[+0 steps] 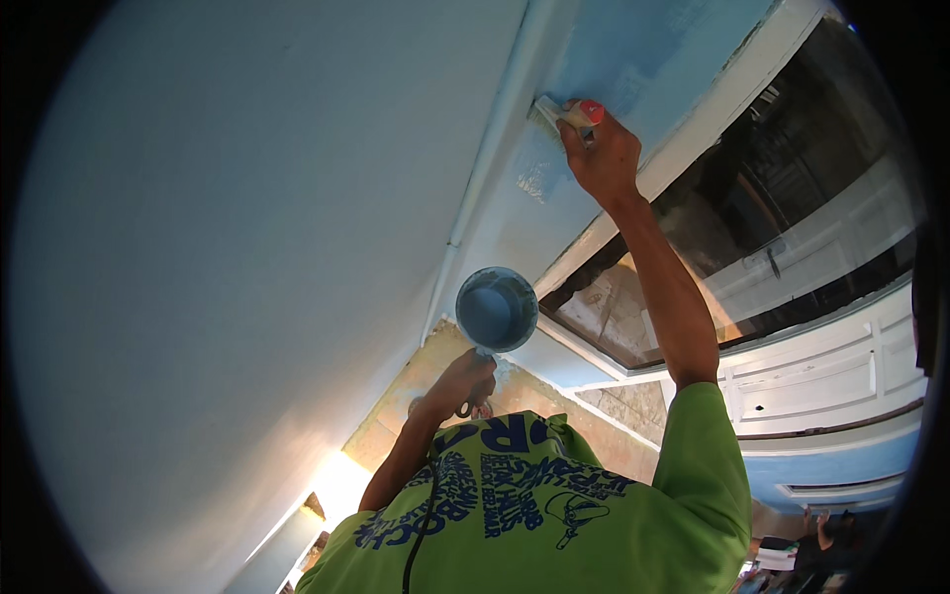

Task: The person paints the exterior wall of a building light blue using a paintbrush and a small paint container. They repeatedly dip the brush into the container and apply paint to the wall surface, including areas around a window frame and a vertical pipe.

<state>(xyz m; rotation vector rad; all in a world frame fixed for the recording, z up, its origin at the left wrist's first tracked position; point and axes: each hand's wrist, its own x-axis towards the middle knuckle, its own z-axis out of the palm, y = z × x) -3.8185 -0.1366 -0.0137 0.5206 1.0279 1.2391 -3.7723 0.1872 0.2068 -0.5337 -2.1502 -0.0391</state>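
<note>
Brush work at the trim (pixel 495 148).
Right hand (pixel 607 160): fingers grip brush (pixel 576 117), far, at wall (pixel 633 54). Left hand (pixel 461 382): fingers clasp pot (pixel 523 294) handle, near. Stroke lightly along trim; keep pot level.

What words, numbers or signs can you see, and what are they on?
Green shirt: big and small dark blue lettering, which I won't copy out, beside a dark outline drawing.
Paintbrush in the right hand: a mark on its red handle end, too small to read.
Paint pot in the left hand: no lettering that I can see.
</note>
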